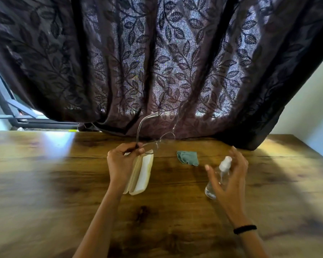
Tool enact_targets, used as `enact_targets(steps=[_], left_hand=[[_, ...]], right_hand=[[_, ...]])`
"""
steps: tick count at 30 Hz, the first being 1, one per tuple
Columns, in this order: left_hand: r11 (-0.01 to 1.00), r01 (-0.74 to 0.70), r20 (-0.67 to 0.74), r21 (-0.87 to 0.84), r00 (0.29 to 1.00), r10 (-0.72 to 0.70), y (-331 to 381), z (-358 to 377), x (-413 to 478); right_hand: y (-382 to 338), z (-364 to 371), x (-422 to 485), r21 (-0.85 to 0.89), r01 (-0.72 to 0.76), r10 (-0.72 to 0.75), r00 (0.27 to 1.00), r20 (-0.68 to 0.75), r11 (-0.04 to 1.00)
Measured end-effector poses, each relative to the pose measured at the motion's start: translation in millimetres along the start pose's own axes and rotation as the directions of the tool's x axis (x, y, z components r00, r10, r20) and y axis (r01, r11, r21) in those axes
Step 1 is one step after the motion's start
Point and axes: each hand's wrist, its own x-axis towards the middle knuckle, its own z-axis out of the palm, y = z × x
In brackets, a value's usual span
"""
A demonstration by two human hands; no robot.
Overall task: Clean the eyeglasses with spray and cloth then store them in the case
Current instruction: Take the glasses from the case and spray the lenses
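Note:
My left hand (122,159) pinches a clear-framed pair of eyeglasses (153,138) by one end of the frame and holds them above the table, temples pointing up toward the curtain. Just below that hand, a cream glasses case (141,175) lies open on the wooden table (63,183). A small green cloth (187,158) lies crumpled to the right of the case. Further right, a clear spray bottle (219,175) with a white nozzle stands. My right hand (229,175) is cupped around it with fingers spread, thumb in front; a firm grip is not visible.
A dark leaf-patterned curtain (157,62) hangs along the table's far edge and touches it. A window frame (9,108) shows at the left and a pale wall (309,108) at the right. A black band sits on my right wrist (244,229).

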Motion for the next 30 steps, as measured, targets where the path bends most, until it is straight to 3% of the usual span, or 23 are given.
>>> enact_targets(steps=[4, 8, 13, 18, 25, 30], left_hand=[[0.999, 0.001, 0.010, -0.037, 1.000, 0.000, -1, 0, 0], [0.998, -0.012, 0.025, -0.064, 1.000, 0.014, 1, 1, -2], [0.997, -0.026, 0.030, -0.079, 0.999, 0.029, 2, 0, -2], [0.997, -0.061, 0.043, -0.050, 0.997, 0.063, 2, 1, -1], [0.989, -0.128, 0.035, -0.069, 0.991, 0.130, 3, 1, 0], [0.985, -0.162, 0.033, -0.064, 0.986, 0.164, 4, 1, 0]], right_hand=[[7, 2, -19, -0.131, 0.035, -0.037, 0.999, -0.009, 0.991], [8, 3, -24, -0.144, 0.025, -0.020, 0.999, 0.035, 0.989], [1, 10, -17, -0.017, -0.045, 0.047, 0.993, 0.113, 0.999], [-25, 25, -6, 0.233, -0.224, 0.128, 0.922, 0.365, 0.946], [-66, 50, 14, 0.245, -0.145, -0.028, 0.809, 0.588, 0.959], [-75, 57, 22, 0.342, -0.183, -0.072, 0.786, 0.614, 0.922]])
